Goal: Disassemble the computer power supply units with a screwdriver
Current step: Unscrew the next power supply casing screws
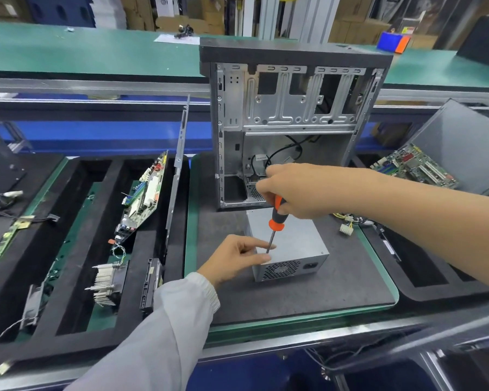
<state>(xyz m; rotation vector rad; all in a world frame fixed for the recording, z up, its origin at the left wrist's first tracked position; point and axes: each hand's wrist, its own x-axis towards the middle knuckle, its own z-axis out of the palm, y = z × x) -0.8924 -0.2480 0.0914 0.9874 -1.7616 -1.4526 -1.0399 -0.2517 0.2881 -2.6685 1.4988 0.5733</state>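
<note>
- Nearest, a white sleeve (pixel 164 328) reaches in toward the PSU (pixel 287 246), a grey metal box lying flat on the dark mat (pixel 336 283).
- The left hand (pixel 235 259) sits at the PSU's near left corner, its thumb resting on the top edge above the fan grille and its forefinger pointing at the screwdriver shaft; the fingers are loosely curled and clasp nothing.
- The screwdriver (pixel 274 224) stands nearly upright over the PSU, tip down at that same near left corner by the left forefinger.
- The right hand (pixel 297 190) comes in from the right of the PSU on a bare forearm and is clenched around the orange and black handle from above.
- Left of the PSU, a black foam tray (pixel 76 277) holds a heatsink (pixel 108 283) and, further back, a board (pixel 144 193) leaning on edge in a slot.
- Right of the PSU, a white plug (pixel 345 228) on loose wires lies at the mat's edge.
- Just behind the PSU stands the open case (pixel 291 108), bare metal inside, with a black cable hanging in it.
- Beyond the case runs a green bench (pixel 82 49).
</note>
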